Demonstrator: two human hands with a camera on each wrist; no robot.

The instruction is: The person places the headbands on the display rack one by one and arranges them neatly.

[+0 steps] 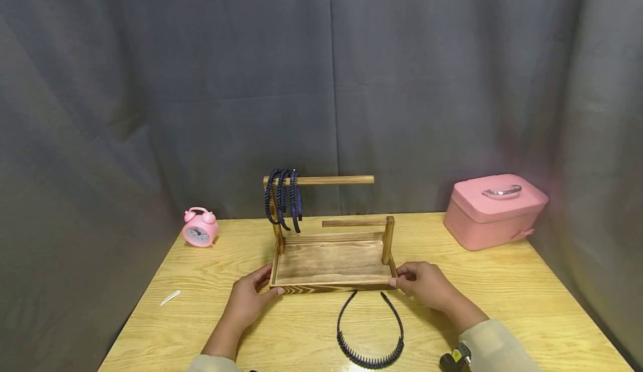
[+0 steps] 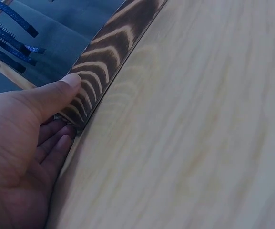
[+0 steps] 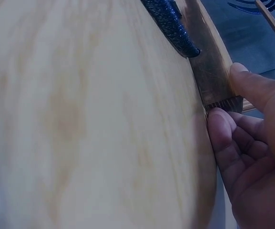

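Observation:
A wooden rack (image 1: 334, 288) with a shallow tray base and two horizontal bars stands mid-table. Its front left corner is held by my left hand (image 1: 247, 299), the thumb on the front face and the fingers at the side, as the left wrist view shows. My right hand (image 1: 427, 285) grips the front right corner between thumb and fingers. Several dark blue headbands (image 1: 282, 199) hang at the left end of the taller bar (image 1: 336, 180). The shorter bar (image 1: 354, 223) carries nothing. Another toothed headband (image 1: 370, 362) lies on the table before the rack, its tips close to the front edge.
A pink alarm clock (image 1: 200, 229) stands at the back left of the wooden table (image 1: 281, 338). Nearer on that side lies a small white clip-like item (image 1: 170, 297). At the back right sits a pink case (image 1: 494, 210) with a metal handle. Grey curtains (image 1: 241, 81) surround the table.

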